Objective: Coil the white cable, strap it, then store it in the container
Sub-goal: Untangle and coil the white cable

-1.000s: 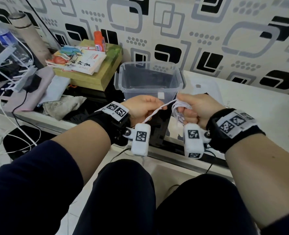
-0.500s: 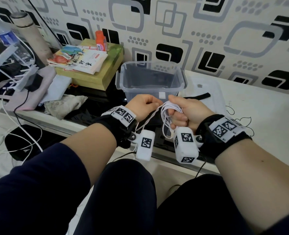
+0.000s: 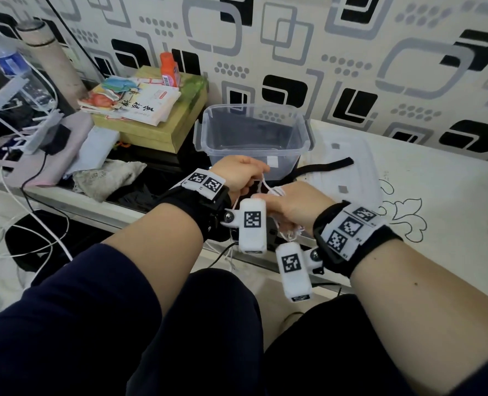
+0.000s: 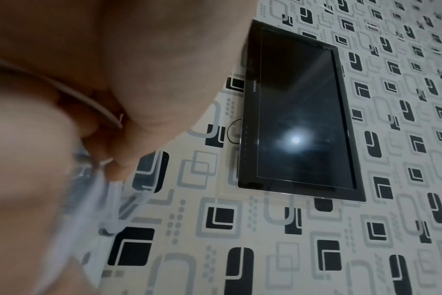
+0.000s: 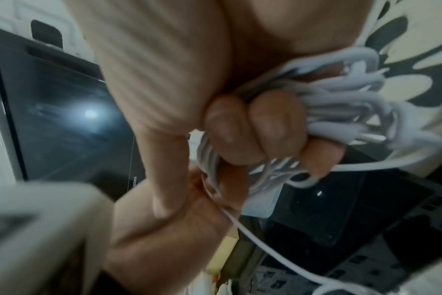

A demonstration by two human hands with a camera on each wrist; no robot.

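Note:
The white cable [image 3: 269, 186] runs between my two hands above my knees, in front of the table edge. My right hand [image 3: 290, 205], knuckles up, grips a bundle of its loops; the right wrist view shows my fingers [image 5: 255, 127] curled round the coil [image 5: 346, 103]. My left hand [image 3: 244, 172] pinches the free strand [image 5: 242, 225] just left of the coil, and that strand hangs down past it. The clear plastic container [image 3: 254, 112] stands open on the table right behind my hands. A black strap [image 3: 322, 166] lies to its right.
The container's clear lid [image 3: 351, 155] lies under the strap on the white tabletop [image 3: 437, 201]. To the left are a green box with books [image 3: 151, 132], an orange bottle [image 3: 169, 68], cloths and loose cords. A dark television [image 4: 298, 111] hangs on the patterned wall.
My right hand has rolled knuckles-up and swung left and nearer to the left hand, laying more cable on the coil. The stretch of cable between my hands has shortened. The left hand has hardly moved.

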